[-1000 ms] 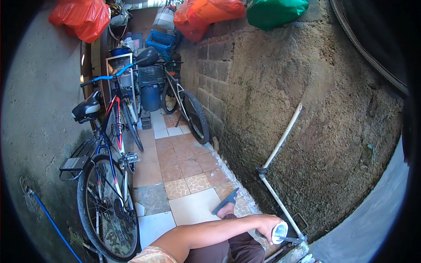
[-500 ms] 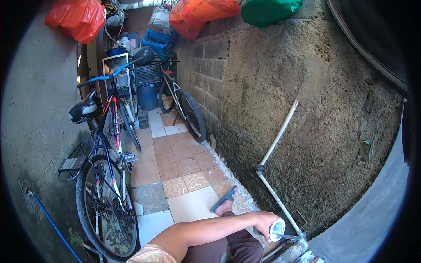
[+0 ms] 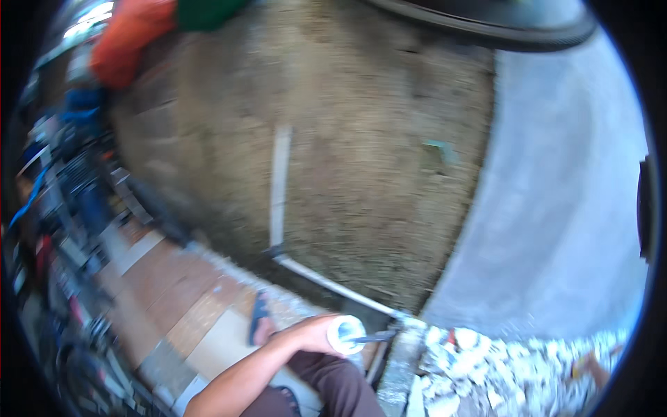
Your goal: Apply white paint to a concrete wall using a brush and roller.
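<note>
My left hand [image 3: 318, 335] is closed around a small white round container [image 3: 343, 333], whose open top faces me. A dark, narrow stick-like tool [image 3: 375, 338] rests in it and juts out to the right; its kind is not clear. At the far right a blurred skin-coloured shape [image 3: 596, 372], apparently my right hand, shows over the rubble. Beside it is a small yellow patch [image 3: 577, 368]. Motion smears its fingers, so I cannot tell whether it holds anything.
White rubble [image 3: 493, 375] lies below a smooth grey wall [image 3: 535, 194]. A pale pipe [image 3: 340, 290] runs along the rough wall [image 3: 361, 181]. Blurred bicycles [image 3: 76, 299] stand left of the tiled floor [image 3: 156, 271]. A tyre [image 3: 486, 35] hangs overhead.
My view has swung to the right, bringing the rubble and more of the grey wall in. My left hand still holds the container. A skin-coloured shape now shows at far right.
</note>
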`<state>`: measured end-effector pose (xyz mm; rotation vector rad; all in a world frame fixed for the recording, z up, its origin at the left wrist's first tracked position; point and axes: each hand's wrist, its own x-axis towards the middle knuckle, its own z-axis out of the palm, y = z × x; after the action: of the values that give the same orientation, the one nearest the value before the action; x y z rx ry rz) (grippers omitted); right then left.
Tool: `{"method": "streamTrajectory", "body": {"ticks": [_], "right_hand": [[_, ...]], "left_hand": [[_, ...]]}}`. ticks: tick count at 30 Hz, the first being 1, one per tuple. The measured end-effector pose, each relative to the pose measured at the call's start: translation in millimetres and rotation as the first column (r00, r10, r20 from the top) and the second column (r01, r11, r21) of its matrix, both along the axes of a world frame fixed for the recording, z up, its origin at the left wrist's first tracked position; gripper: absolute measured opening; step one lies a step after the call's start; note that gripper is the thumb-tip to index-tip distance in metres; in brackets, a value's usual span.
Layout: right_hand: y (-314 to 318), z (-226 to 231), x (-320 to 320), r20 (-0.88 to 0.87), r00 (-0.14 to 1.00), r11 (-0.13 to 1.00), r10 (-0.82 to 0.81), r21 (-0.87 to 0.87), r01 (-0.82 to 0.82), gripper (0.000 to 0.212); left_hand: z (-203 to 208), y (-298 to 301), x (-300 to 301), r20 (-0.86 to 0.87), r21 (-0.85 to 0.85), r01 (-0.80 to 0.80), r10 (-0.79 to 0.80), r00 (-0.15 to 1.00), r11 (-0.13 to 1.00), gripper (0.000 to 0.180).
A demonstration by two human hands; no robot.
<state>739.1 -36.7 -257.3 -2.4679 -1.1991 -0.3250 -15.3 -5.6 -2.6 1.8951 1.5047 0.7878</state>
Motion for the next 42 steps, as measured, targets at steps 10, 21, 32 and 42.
{"method": "streamTrajectory", "body": {"ticks": [10, 21, 32, 42], "right_hand": [[3, -28, 13, -0.256, 0.96, 0.989, -0.113, 0.069, 0.135, 0.075], [2, -2, 1, -0.28, 0.954, 0.984, -0.103, 0.109, 0.139, 0.071], [2, -5, 2, -0.269, 0.96, 0.985, -0.084, 0.123, 0.121, 0.071], [2, -2, 0, -0.281, 0.954, 0.985, -0.106, 0.103, 0.14, 0.071]], "left_hand": [[-2, 3, 6, 0.095, -0.151, -0.076, 0.091, 0.991, 0.986, 0.08], [8, 3, 19, 0.179, -0.324, -0.089, 0.153, 0.972, 0.942, 0.073], [5, -1, 11, 0.099, -0.343, -0.141, 0.185, 0.978, 0.929, 0.067], [3, -2, 13, 0.136, -0.322, -0.14, 0.192, 0.972, 0.936, 0.057]]}}
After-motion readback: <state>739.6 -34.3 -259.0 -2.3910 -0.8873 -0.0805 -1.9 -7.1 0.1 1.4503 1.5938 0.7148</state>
